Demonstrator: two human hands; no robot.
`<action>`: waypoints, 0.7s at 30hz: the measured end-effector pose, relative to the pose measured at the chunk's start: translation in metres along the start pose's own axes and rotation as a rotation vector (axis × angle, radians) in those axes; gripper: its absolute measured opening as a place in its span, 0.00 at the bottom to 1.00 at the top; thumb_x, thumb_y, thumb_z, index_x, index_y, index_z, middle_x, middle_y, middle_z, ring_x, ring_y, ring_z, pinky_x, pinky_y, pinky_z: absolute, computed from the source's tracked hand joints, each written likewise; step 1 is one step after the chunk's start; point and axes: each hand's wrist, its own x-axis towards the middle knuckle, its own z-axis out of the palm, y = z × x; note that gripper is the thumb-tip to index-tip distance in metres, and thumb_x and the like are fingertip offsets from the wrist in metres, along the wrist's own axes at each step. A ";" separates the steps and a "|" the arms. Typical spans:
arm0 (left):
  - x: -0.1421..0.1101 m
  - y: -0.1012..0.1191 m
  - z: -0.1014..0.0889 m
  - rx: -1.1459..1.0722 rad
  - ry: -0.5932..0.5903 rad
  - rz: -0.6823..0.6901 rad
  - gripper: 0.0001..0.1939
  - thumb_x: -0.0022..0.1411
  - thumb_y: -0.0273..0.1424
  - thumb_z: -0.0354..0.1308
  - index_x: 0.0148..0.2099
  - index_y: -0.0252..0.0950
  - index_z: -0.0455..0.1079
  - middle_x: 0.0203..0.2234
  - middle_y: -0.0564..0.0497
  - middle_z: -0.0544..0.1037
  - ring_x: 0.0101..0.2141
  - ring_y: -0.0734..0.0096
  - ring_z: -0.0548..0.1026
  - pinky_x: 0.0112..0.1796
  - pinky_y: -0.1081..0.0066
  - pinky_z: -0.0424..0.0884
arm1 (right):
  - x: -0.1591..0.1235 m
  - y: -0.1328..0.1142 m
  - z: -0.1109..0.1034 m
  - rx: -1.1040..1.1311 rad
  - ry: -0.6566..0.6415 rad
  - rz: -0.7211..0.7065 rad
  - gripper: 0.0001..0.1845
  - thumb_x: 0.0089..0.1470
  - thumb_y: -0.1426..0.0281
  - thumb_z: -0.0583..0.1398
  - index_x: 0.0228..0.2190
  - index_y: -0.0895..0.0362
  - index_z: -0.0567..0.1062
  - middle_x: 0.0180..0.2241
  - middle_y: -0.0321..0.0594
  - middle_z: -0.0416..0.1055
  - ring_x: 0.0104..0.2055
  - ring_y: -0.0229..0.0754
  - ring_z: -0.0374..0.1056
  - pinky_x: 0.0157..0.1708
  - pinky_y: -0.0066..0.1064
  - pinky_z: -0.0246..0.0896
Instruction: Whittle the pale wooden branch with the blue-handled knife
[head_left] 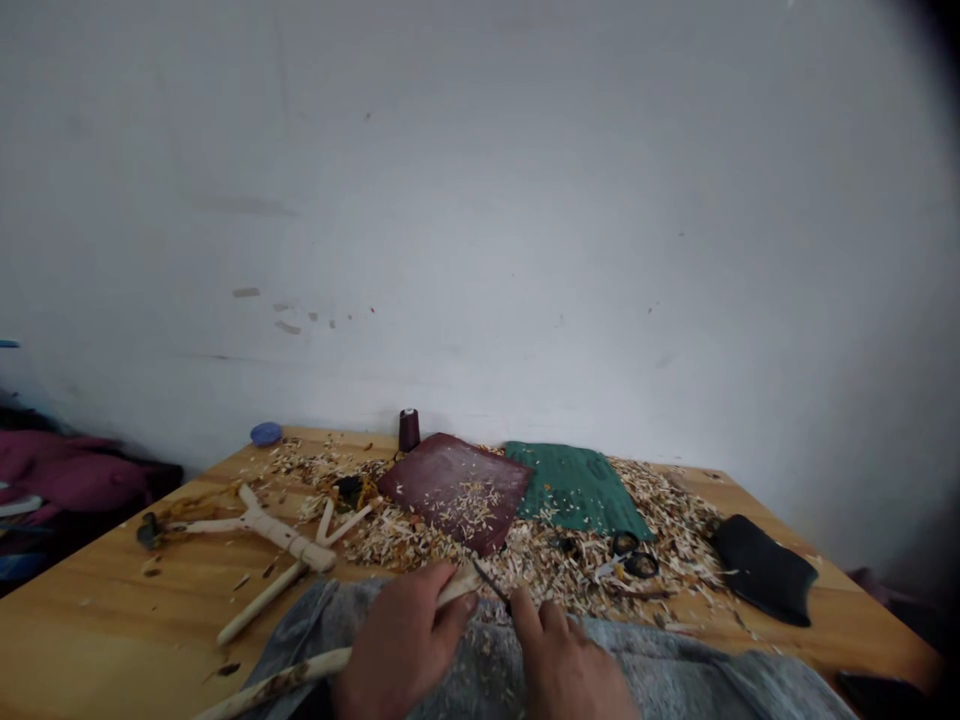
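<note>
My left hand [401, 640] is closed round a pale, peeled wooden stick [304, 672], whose long end runs out to the lower left. The stick's other end pokes out past my thumb. In my right hand [566, 655] is a knife [491, 583], its handle mostly hidden in my fingers. The narrow dark blade points up and left, right beside the stick's end; whether it touches the wood I cannot tell. A grey cloth [660, 665] lies under both hands, sprinkled with small shavings.
Wood shavings [540, 560] cover much of the wooden table [112, 625]. Behind are a maroon sheet [442, 485], a green sheet [581, 490] and a thread spool [409, 430]. Scissors [626, 560] and a black piece [761, 570] lie right. Peeled forked branches [277, 535] lie left. A wall [480, 220] stands behind.
</note>
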 end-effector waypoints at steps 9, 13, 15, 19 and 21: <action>-0.010 0.011 -0.007 0.101 -0.009 0.079 0.10 0.67 0.35 0.44 0.38 0.40 0.65 0.30 0.51 0.78 0.34 0.61 0.76 0.34 0.67 0.62 | 0.008 0.010 0.012 0.039 0.317 -0.107 0.28 0.46 0.84 0.53 0.48 0.52 0.65 0.30 0.37 0.70 0.29 0.43 0.71 0.26 0.28 0.60; -0.015 0.020 -0.010 0.180 -0.049 0.073 0.10 0.67 0.35 0.43 0.39 0.39 0.65 0.30 0.49 0.78 0.34 0.57 0.77 0.33 0.66 0.62 | 0.007 0.013 0.018 0.095 0.461 -0.160 0.22 0.52 0.80 0.52 0.49 0.54 0.64 0.30 0.38 0.69 0.29 0.42 0.69 0.27 0.29 0.60; -0.016 0.022 -0.012 0.187 -0.050 0.067 0.10 0.67 0.36 0.44 0.39 0.40 0.65 0.29 0.49 0.78 0.33 0.57 0.77 0.32 0.65 0.62 | 0.007 0.016 0.018 0.137 0.511 -0.208 0.19 0.55 0.77 0.51 0.49 0.55 0.63 0.30 0.38 0.69 0.28 0.42 0.69 0.27 0.29 0.60; -0.016 0.018 -0.018 0.176 0.021 0.052 0.09 0.67 0.35 0.45 0.38 0.40 0.64 0.28 0.50 0.78 0.32 0.60 0.76 0.31 0.67 0.61 | 0.007 0.017 0.019 0.204 0.531 -0.213 0.15 0.59 0.73 0.50 0.48 0.56 0.64 0.30 0.38 0.69 0.29 0.41 0.68 0.29 0.28 0.60; -0.015 0.015 -0.021 0.162 0.068 0.041 0.08 0.67 0.34 0.46 0.38 0.40 0.64 0.28 0.51 0.77 0.32 0.61 0.76 0.32 0.67 0.61 | 0.008 0.015 0.021 0.229 0.526 -0.179 0.14 0.59 0.74 0.49 0.47 0.56 0.64 0.30 0.38 0.69 0.30 0.41 0.69 0.30 0.28 0.60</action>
